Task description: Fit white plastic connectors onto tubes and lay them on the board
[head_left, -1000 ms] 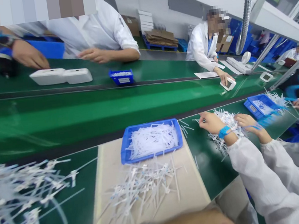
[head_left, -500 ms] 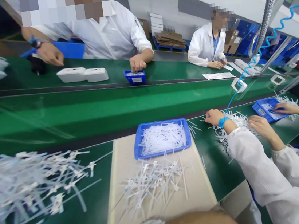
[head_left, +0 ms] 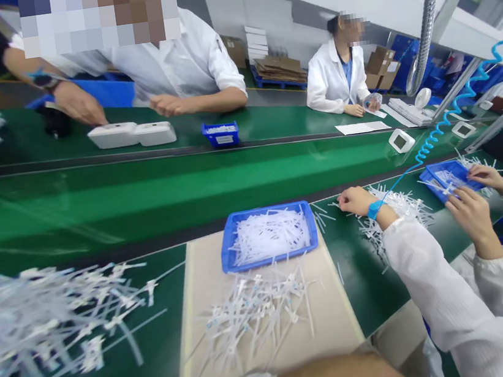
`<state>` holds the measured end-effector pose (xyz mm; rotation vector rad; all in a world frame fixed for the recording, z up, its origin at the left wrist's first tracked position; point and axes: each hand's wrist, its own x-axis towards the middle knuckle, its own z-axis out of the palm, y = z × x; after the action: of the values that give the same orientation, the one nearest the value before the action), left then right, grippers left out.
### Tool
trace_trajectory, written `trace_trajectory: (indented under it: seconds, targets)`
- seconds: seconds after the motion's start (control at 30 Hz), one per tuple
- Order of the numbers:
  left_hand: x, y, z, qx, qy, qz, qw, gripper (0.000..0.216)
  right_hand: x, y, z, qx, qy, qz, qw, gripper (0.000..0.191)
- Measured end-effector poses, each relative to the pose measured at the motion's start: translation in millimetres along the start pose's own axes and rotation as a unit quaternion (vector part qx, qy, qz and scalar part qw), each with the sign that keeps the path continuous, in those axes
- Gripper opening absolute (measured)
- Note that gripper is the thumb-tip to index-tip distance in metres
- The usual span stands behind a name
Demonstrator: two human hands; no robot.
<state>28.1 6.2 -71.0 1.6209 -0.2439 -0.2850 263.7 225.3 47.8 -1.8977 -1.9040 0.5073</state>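
Note:
My left hand (head_left: 373, 373) is at the bottom edge, its bare forearm reaching in from a white sleeve. The frame cuts off its fingers, so what they hold cannot be seen. My right hand is out of view. Just beyond my forearm, a loose pile of thin white plastic strips (head_left: 260, 305), some with small pale blue parts, lies on a beige mat (head_left: 318, 346). At the mat's far end stands a blue tray (head_left: 224, 257) full of short white strips (head_left: 269, 235).
A larger pile of translucent strips (head_left: 51, 320) covers the green table at left. At right, co-workers' hands (head_left: 470, 212) work near another strip pile (head_left: 396, 209) and a blue bin (head_left: 436, 179). Across the green conveyor (head_left: 231, 175) sit two people, white devices (head_left: 131, 135) and a small blue bin (head_left: 221, 135).
The person opposite has lifted a hand out of the small blue bin and moved it left. A co-worker's hand at right has moved from the pile to the blue bin. My left arm stays put.

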Motion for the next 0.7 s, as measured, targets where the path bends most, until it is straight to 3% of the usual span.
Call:
trace_trajectory:
  seconds: [0.17,0.3,0.53,0.7]
  targets:
    - [1,5,0,0.009,0.002,-0.016,1.000,0.053,3,-1,3,-0.024,-0.033,0.028,0.999,0.030]
    - [3,1,0,0.014,0.006,0.005,1.000,0.049,0,-1,-5,-0.032,-0.040,0.034,0.998,0.019]
    - [0,0,1,0.024,0.011,0.017,1.000,0.041,-14,2,-17,0.045,0.018,0.007,0.999,0.015]
    - [-2,5,0,0.027,0.011,0.022,0.999,0.040,-40,-12,-33,0.115,0.062,-0.033,0.991,0.012]
